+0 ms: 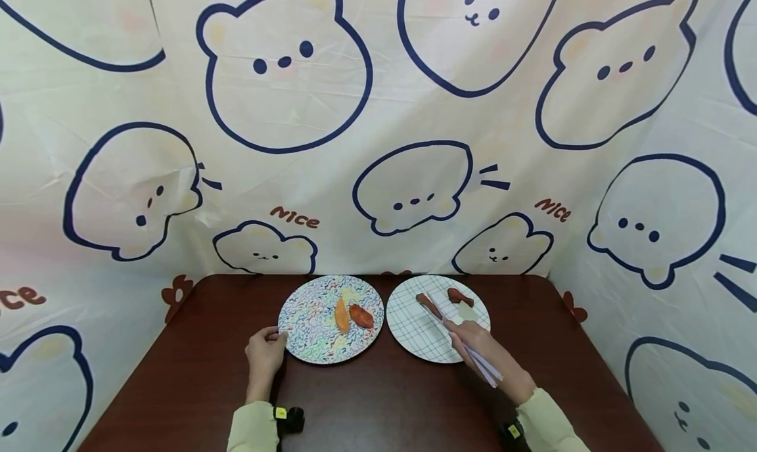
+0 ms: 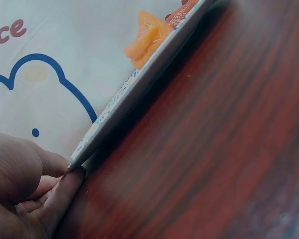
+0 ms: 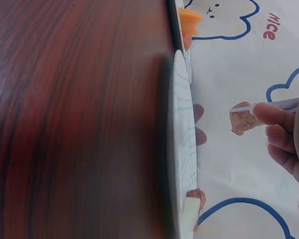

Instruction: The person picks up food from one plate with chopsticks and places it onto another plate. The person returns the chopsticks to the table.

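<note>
My left hand (image 1: 264,357) pinches the near-left rim of a round plate (image 1: 310,307) with a multicoloured squiggle pattern, thumb and fingers on either side of the edge in the left wrist view. An orange food piece (image 1: 342,317) and a glossy reddish-brown food piece (image 1: 361,316) lie on that plate. My right hand (image 1: 476,340) holds pale lilac chopsticks (image 1: 486,368) over a white plate with a grid pattern (image 1: 408,324). Their tips grip a brown piece of food (image 3: 242,118), raised above the plate in the right wrist view.
On the grid plate lie another brown food piece (image 1: 460,297) and a pale flat piece (image 1: 467,312), partly behind the right hand. Both plates stand side by side at the back of the dark wood table (image 1: 378,406), close to a printed cloth wall (image 1: 331,176). Cloth also rises at both sides.
</note>
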`<state>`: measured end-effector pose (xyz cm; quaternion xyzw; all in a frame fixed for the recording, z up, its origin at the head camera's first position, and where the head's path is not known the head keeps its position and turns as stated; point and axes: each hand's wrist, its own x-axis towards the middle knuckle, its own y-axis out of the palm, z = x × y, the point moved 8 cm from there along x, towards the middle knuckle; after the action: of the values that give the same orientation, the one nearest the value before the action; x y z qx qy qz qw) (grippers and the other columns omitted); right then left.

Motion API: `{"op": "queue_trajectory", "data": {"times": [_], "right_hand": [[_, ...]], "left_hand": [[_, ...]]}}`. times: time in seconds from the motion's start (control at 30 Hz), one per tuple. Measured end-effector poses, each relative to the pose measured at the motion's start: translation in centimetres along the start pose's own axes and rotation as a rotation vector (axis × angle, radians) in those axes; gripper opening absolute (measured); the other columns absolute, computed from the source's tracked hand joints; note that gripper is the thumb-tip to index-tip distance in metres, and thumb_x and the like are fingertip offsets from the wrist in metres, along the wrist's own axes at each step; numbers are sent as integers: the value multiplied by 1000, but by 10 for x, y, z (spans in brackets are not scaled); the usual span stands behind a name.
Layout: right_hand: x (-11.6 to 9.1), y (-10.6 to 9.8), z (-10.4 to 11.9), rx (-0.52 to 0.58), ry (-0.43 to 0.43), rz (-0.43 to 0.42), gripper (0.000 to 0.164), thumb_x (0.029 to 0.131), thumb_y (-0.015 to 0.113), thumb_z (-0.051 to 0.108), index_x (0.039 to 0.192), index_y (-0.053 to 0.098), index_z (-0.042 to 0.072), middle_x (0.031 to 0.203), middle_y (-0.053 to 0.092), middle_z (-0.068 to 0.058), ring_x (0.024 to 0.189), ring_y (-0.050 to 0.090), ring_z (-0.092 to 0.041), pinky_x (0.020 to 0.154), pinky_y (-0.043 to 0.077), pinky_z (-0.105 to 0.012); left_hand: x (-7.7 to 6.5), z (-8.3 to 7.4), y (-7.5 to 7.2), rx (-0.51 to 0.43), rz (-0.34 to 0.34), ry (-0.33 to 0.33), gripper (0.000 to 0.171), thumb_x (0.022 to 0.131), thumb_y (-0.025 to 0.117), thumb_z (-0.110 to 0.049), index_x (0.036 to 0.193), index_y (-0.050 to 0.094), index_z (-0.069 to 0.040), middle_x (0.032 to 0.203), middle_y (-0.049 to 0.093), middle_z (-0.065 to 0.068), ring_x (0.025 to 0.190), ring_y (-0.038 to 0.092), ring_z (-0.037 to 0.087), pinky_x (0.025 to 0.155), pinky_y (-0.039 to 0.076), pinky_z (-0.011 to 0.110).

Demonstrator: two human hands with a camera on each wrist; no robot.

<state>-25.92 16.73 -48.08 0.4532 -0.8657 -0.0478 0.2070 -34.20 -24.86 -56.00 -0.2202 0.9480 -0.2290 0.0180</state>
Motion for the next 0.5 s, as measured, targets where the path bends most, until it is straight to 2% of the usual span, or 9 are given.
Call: {"op": "queue_trajectory", "data": {"times": [0.03, 0.13, 0.17, 0.2, 0.27, 0.37, 0.4, 0.43, 0.5], "right_hand": [[0, -5, 5, -208, -51, -57, 36, 99, 23, -6, 131, 40, -12, 111, 51, 8, 108, 43, 5, 102, 26, -14], [3, -10, 6, -144, -17, -96, 35, 100, 24, -3, 130, 41, -10, 112, 53, -1, 109, 46, -1, 103, 28, -18], [4, -12, 9, -277, -32, -119, 34, 99, 27, -4, 128, 43, -6, 117, 52, 4, 112, 43, 5, 103, 27, -15], [6, -14, 9, -290, -30, -124, 33, 99, 26, -3, 128, 43, -5, 116, 51, 5, 113, 42, 6, 103, 26, -14], [13, -9, 1, 132, 60, -45, 31, 99, 34, 1, 127, 48, -4, 110, 54, 4, 107, 46, 3, 99, 28, -12], [24, 2, -9, 1332, 252, -28, 31, 95, 46, 5, 124, 55, -2, 100, 59, 5, 96, 53, -2, 89, 39, -15], [26, 4, -12, 1561, 312, -69, 32, 93, 52, 7, 123, 57, -2, 93, 60, 3, 90, 55, -6, 84, 42, -17], [28, 6, -15, 1728, 381, -115, 34, 90, 56, 8, 123, 58, -1, 89, 61, 2, 85, 55, -8, 79, 44, -20], [33, 6, -13, 1764, 378, -102, 34, 88, 58, 6, 121, 60, -1, 85, 60, 3, 81, 55, -8, 74, 47, -24]], "left_hand": [[0, 1, 0, 1, 0, -2, 35, 91, 57, -20, 116, 58, 4, 97, 60, 20, 80, 60, 28, 58, 47, 33], [1, 2, 0, 0, -1, -5, 36, 91, 57, -20, 117, 58, 5, 97, 60, 20, 80, 60, 28, 59, 47, 34], [1, 2, 0, -2, 0, -6, 36, 91, 57, -20, 117, 58, 5, 98, 60, 20, 80, 60, 28, 59, 48, 34], [1, 3, 0, 0, -1, -7, 36, 91, 57, -20, 117, 58, 4, 97, 60, 20, 80, 60, 28, 59, 48, 34], [2, 3, 1, -1, 0, -9, 35, 91, 57, -21, 117, 59, 4, 97, 60, 20, 80, 60, 28, 60, 48, 34], [2, 3, 1, -2, 0, -6, 35, 91, 58, -21, 116, 59, 3, 97, 61, 19, 80, 60, 28, 60, 48, 35], [3, 3, 1, -1, -3, -6, 35, 91, 58, -21, 116, 59, 3, 97, 61, 19, 80, 60, 28, 60, 48, 35], [3, 3, 1, -5, -4, -3, 35, 91, 58, -21, 115, 59, 4, 96, 61, 19, 79, 60, 28, 60, 48, 35], [3, 3, 1, -8, -5, 1, 34, 91, 58, -20, 115, 59, 4, 96, 61, 20, 79, 60, 28, 60, 48, 35]]}}
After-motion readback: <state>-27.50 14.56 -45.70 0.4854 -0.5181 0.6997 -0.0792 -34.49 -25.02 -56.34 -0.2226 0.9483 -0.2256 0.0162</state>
